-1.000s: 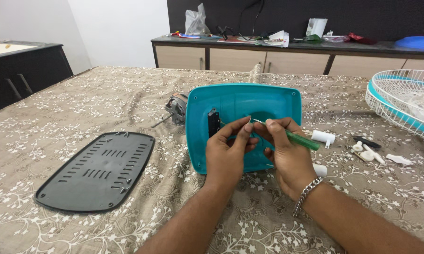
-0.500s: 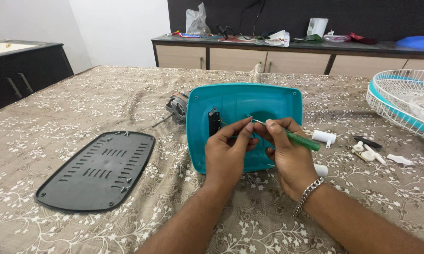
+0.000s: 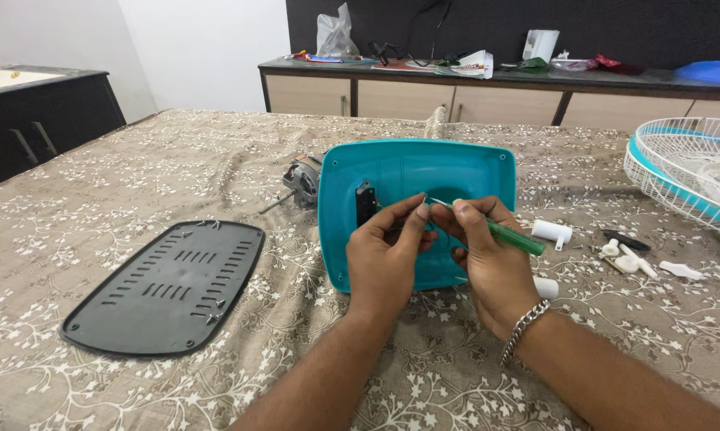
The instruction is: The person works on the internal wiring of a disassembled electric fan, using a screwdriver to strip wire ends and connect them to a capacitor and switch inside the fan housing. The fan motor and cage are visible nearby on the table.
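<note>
My right hand (image 3: 488, 259) grips a green screwdriver (image 3: 510, 236); my left hand (image 3: 385, 257) pinches its tip over the teal casing (image 3: 412, 172), black cover (image 3: 164, 283) lying left.

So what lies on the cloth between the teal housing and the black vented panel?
In the head view, nothing: only bare patterned tablecloth separates the teal housing from the black vented panel.
</note>
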